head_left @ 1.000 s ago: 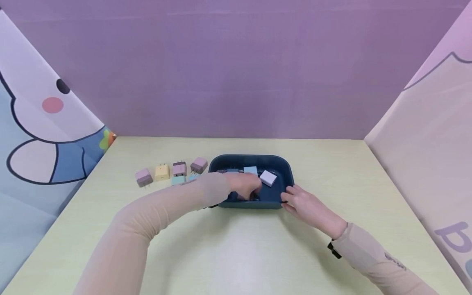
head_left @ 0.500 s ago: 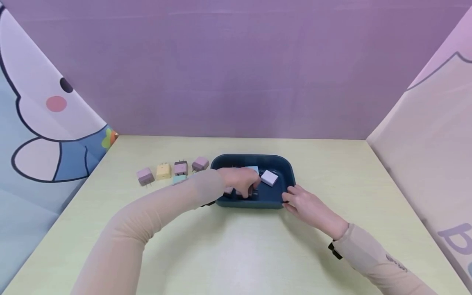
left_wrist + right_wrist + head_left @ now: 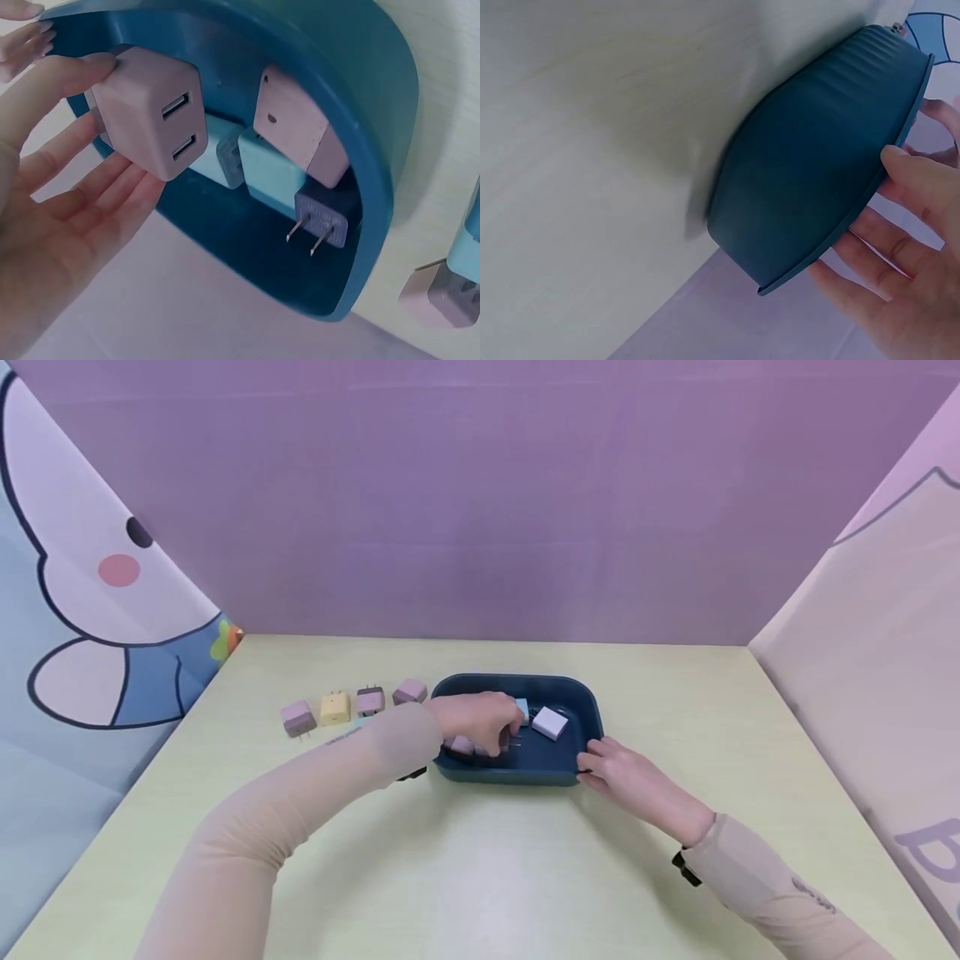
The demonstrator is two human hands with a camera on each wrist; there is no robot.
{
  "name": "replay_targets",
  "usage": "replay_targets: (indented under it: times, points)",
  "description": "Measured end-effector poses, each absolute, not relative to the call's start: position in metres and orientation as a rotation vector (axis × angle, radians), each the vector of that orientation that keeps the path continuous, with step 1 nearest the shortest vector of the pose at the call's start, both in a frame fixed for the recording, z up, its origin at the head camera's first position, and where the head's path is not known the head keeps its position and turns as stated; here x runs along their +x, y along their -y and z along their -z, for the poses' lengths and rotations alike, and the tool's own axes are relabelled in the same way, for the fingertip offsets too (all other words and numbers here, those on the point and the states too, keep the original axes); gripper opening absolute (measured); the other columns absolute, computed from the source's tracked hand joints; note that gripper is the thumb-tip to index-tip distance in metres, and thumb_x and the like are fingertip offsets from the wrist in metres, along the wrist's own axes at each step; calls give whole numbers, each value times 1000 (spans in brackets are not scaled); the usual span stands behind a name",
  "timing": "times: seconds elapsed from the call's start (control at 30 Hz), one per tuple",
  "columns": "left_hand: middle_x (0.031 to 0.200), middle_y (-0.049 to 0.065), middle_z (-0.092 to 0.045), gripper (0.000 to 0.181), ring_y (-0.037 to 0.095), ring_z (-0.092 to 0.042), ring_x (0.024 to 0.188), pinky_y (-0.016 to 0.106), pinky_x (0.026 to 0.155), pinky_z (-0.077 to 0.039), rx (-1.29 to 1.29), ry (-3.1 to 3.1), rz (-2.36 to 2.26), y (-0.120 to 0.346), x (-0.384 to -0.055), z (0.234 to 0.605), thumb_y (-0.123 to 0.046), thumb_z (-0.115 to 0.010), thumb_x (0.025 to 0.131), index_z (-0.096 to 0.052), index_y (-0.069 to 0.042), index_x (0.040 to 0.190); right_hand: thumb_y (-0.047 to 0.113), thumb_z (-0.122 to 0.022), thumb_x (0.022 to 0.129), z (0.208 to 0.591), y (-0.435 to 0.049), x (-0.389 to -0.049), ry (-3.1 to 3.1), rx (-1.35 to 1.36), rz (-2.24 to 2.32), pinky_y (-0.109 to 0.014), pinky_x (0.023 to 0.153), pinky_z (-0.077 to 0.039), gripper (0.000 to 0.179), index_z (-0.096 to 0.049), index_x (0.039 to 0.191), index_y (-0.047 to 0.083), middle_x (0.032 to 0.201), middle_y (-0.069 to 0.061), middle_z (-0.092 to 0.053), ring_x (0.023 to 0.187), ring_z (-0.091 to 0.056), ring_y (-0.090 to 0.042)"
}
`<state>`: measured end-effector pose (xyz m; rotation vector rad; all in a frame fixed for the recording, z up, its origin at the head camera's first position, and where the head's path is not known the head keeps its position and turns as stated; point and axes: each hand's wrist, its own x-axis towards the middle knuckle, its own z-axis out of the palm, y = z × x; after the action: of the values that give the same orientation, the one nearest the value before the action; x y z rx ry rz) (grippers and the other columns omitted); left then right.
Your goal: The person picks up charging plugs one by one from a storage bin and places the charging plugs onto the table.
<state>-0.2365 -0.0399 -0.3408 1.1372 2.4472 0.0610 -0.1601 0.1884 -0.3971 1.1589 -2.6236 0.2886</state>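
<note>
My left hand [image 3: 480,718] is over the left part of a dark blue plastic tub [image 3: 525,777]. Between thumb and fingers it grips a pinkish-purple USB wall charger [image 3: 146,112], whose two ports face the left wrist camera. Behind that charger, inside the tub, lie light blue chargers [image 3: 271,176], another pink charger [image 3: 296,120] and a dark-ended one with prongs [image 3: 322,214]. A white charger [image 3: 550,723] lies farther right in the tub. At the tub's right front corner, my right hand [image 3: 618,777] pinches the rim with thumb and fingers.
Left of the tub, several chargers lie on the pale wooden table, among them a purple one [image 3: 297,719], a yellow one [image 3: 335,708] and a pink-and-dark one [image 3: 370,702]. A purple cloth wall [image 3: 495,527] stands behind, with printed cloth at both sides.
My left hand has shifted slightly left and away from me within the tub, and prongs now show beside its fingers. The right hand keeps its hold on the rim.
</note>
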Motion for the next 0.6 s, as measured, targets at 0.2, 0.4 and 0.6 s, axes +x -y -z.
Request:
replay_targets:
  times: [0.2, 0.4, 0.6]
  points:
    - [92, -1, -55, 26, 11, -49, 79, 22, 69, -44, 1096, -2469, -30, 45, -235, 334, -7, -65, 75, -59, -8, 100, 9, -70, 74, 395, -189, -161, 2663, 1165, -306, -18, 55, -40, 10, -60, 76, 11, 70, 4, -45, 66, -40, -9]
    - [93, 0, -53, 29, 12, -48, 83, 23, 73, -44, 1062, -2492, 6, 50, -232, 329, -9, -65, 76, -59, -7, 104, 8, -70, 74, 393, -189, -161, 2671, 1158, -319, -18, 55, -40, 10, -60, 76, 12, 70, 4, -46, 65, -40, -9]
    - [92, -1, -50, 32, 11, -48, 81, 23, 72, -43, 1008, -2504, 0, 59, -227, 324, -11, -66, 76, -58, -7, 107, 8, -69, 75, 392, -188, -162, 2692, 1172, -323, -19, 56, -41, 9, -61, 76, 12, 70, 5, -45, 65, -41, -9]
